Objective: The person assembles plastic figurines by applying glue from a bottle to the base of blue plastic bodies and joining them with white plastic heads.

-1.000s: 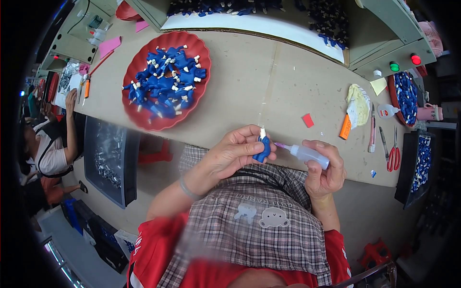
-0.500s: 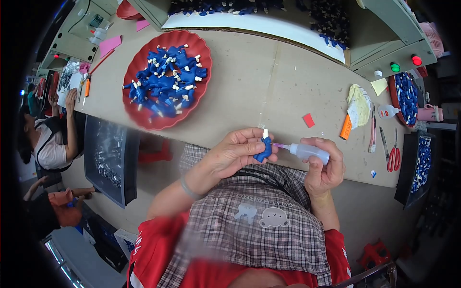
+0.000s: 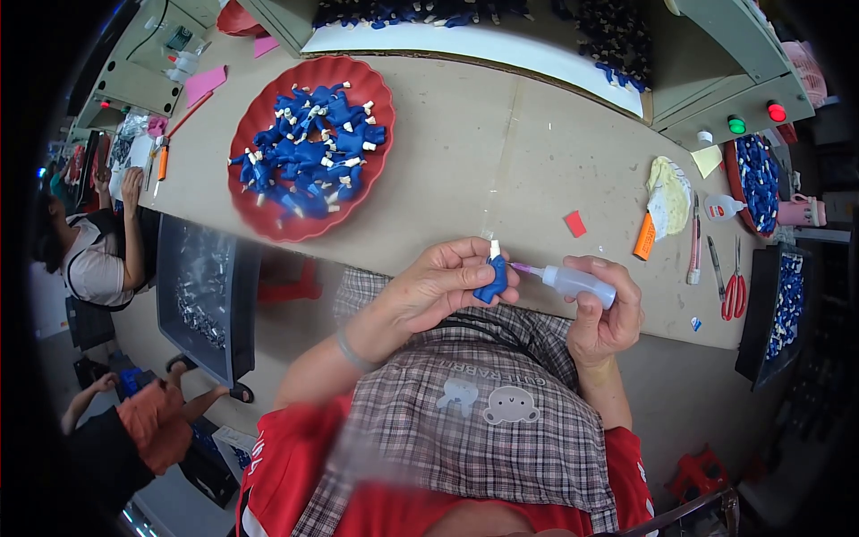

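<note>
Between the thumb and fingers of my left hand [image 3: 420,291] is a small blue figure piece [image 3: 491,283] with a white peg pointing up. My right hand [image 3: 610,313] is wrapped round a translucent squeeze bottle [image 3: 580,285], held nearly level over my lap at the table's front edge. Its thin purple nozzle points left, with the tip right beside the blue piece; whether they touch I cannot tell. To the left on the table, a red scalloped bowl [image 3: 383,98] holds many similar blue and white pieces.
On the right lie red-handled scissors [image 3: 735,291], a craft knife [image 3: 695,242], an orange-handled tool [image 3: 644,237] and a small white bottle [image 3: 721,208]. A shelf [image 3: 537,61] with more pieces borders the back. Grey bins [image 3: 240,313] flank the table; co-workers [image 3: 98,259] are at left.
The squeeze bottle has shifted very slightly right, and its nozzle tip sits a little higher. The left hand and blue piece are nearly still. Co-workers at left have moved.
</note>
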A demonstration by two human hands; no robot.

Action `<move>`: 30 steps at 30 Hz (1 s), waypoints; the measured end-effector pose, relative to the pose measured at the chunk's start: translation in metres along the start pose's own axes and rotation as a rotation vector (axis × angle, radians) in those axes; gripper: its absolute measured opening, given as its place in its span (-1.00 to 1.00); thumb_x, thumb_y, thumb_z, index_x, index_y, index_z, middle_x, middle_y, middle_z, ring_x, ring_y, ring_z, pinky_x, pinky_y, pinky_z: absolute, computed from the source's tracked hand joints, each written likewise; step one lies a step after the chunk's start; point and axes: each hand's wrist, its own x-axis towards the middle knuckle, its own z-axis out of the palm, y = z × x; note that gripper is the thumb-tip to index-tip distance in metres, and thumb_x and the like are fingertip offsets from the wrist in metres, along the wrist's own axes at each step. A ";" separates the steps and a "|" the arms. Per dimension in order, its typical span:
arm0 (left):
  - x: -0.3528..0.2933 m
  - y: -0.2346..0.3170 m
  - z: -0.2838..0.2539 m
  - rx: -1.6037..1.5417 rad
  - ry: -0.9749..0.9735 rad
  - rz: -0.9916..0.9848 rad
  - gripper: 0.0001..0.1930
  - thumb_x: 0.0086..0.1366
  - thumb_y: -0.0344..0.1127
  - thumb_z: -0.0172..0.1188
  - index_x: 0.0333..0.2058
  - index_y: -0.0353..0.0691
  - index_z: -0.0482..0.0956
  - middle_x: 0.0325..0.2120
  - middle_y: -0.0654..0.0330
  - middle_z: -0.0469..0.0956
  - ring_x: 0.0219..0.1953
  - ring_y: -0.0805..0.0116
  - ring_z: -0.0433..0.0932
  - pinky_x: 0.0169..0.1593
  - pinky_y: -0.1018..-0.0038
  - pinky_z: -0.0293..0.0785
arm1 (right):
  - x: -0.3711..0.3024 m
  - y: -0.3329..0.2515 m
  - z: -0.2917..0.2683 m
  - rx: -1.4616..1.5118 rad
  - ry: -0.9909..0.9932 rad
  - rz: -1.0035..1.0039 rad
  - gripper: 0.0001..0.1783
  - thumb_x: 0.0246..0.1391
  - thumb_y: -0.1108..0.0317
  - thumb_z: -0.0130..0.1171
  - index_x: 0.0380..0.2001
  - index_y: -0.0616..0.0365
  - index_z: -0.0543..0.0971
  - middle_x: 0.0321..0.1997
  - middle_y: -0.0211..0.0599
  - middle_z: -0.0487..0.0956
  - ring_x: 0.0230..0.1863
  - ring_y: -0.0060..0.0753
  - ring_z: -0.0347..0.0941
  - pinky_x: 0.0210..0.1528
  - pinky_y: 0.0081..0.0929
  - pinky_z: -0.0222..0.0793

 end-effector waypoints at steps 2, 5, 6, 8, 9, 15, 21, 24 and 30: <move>0.000 0.000 0.000 -0.001 0.002 -0.004 -0.76 0.28 -0.42 0.11 -0.09 -0.34 0.44 -0.20 0.02 0.55 -0.17 0.21 0.60 -0.15 0.52 0.58 | 0.000 0.000 0.000 -0.004 0.004 -0.001 -0.66 0.15 0.25 0.15 -0.18 0.33 0.43 -0.33 -0.06 0.58 -0.35 -0.17 0.60 -0.38 -0.44 0.52; 0.001 0.000 0.000 0.002 0.000 -0.004 -0.76 0.28 -0.42 0.11 -0.09 -0.34 0.44 -0.20 0.02 0.55 -0.17 0.21 0.60 -0.15 0.52 0.58 | 0.001 -0.001 0.000 -0.023 0.000 -0.008 -0.66 0.14 0.26 0.15 -0.18 0.33 0.43 -0.34 -0.05 0.58 -0.36 -0.17 0.60 -0.38 -0.44 0.52; 0.001 0.000 0.000 0.007 -0.001 0.001 -0.76 0.28 -0.41 0.11 -0.09 -0.34 0.44 -0.20 0.02 0.55 -0.17 0.22 0.60 -0.15 0.52 0.58 | 0.001 -0.001 0.000 -0.035 -0.002 -0.009 -0.66 0.13 0.26 0.16 -0.18 0.33 0.43 -0.34 -0.05 0.59 -0.36 -0.17 0.60 -0.38 -0.44 0.52; 0.000 0.000 -0.001 0.012 -0.003 0.006 -0.76 0.28 -0.41 0.11 -0.10 -0.33 0.44 -0.21 0.03 0.55 -0.17 0.22 0.60 -0.15 0.52 0.57 | 0.002 -0.001 -0.001 -0.047 -0.005 -0.009 -0.66 0.13 0.26 0.16 -0.17 0.33 0.43 -0.34 -0.05 0.59 -0.36 -0.18 0.60 -0.38 -0.44 0.52; 0.000 -0.001 -0.001 0.018 0.005 0.008 -0.77 0.28 -0.41 0.11 -0.10 -0.33 0.44 -0.21 0.03 0.55 -0.17 0.23 0.60 -0.15 0.53 0.57 | 0.001 -0.001 -0.001 -0.058 -0.008 -0.012 -0.66 0.13 0.26 0.16 -0.17 0.33 0.43 -0.34 -0.05 0.59 -0.36 -0.18 0.60 -0.38 -0.44 0.52; 0.001 0.000 -0.002 0.046 0.038 0.029 -0.77 0.27 -0.41 0.13 -0.11 -0.28 0.44 -0.21 0.04 0.55 -0.16 0.24 0.59 -0.13 0.50 0.56 | 0.002 -0.004 -0.001 -0.077 -0.031 -0.039 -0.66 0.12 0.26 0.17 -0.17 0.32 0.43 -0.34 -0.06 0.59 -0.35 -0.18 0.60 -0.38 -0.44 0.52; 0.001 -0.001 -0.004 0.049 0.044 0.051 -0.78 0.26 -0.41 0.14 -0.11 -0.24 0.45 -0.21 0.04 0.55 -0.15 0.25 0.59 -0.11 0.49 0.55 | 0.004 -0.004 0.000 -0.079 -0.053 -0.028 -0.66 0.12 0.27 0.17 -0.17 0.31 0.43 -0.33 -0.09 0.58 -0.35 -0.18 0.61 -0.39 -0.44 0.52; 0.001 0.000 -0.003 0.050 0.047 0.045 -0.77 0.26 -0.41 0.14 -0.11 -0.25 0.45 -0.21 0.04 0.56 -0.15 0.25 0.59 -0.11 0.49 0.55 | 0.004 -0.004 0.000 -0.076 -0.059 -0.016 -0.67 0.12 0.27 0.18 -0.17 0.30 0.44 -0.33 -0.09 0.58 -0.35 -0.18 0.61 -0.39 -0.44 0.52; 0.001 0.000 -0.004 0.040 0.054 0.043 -0.74 0.26 -0.41 0.14 -0.08 -0.27 0.44 -0.19 0.03 0.56 -0.14 0.23 0.59 -0.11 0.48 0.55 | 0.003 0.002 0.003 -0.003 -0.007 0.037 -0.66 0.13 0.26 0.16 -0.16 0.32 0.43 -0.35 -0.05 0.59 -0.35 -0.22 0.60 -0.36 -0.46 0.50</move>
